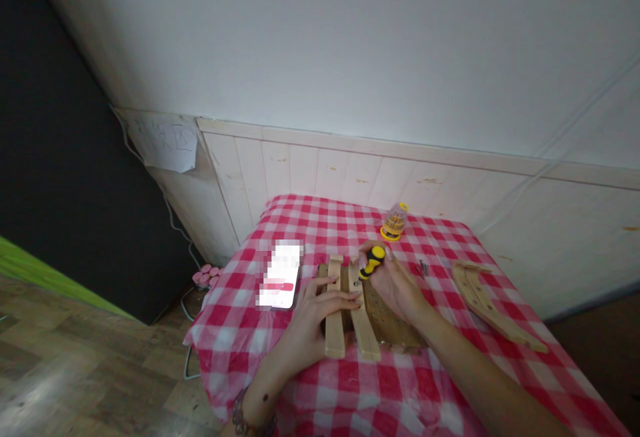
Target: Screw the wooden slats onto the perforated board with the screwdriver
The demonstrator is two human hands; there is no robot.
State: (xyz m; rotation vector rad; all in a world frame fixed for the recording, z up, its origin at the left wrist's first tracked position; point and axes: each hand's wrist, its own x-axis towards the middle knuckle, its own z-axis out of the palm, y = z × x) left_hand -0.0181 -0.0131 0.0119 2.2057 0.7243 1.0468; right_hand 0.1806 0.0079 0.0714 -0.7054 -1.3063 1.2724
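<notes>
My right hand is closed around a yellow and black screwdriver. Its tip points down at a pale wooden slat, close to a small dark spot that looks like a screw or hole. My left hand lies over this slat and a second wooden slat to its left, fingers pressing across both; its thumb is hidden. Both slats rest on a darker brown wooden board with small holes. The board's left part is largely covered by the hand and slats.
A lit phone lies to the left on the red checkered tablecloth. Behind stands a clear, yellow-based container of bits. Small screws and curved wooden pieces lie at right. A white wall borders the table's back.
</notes>
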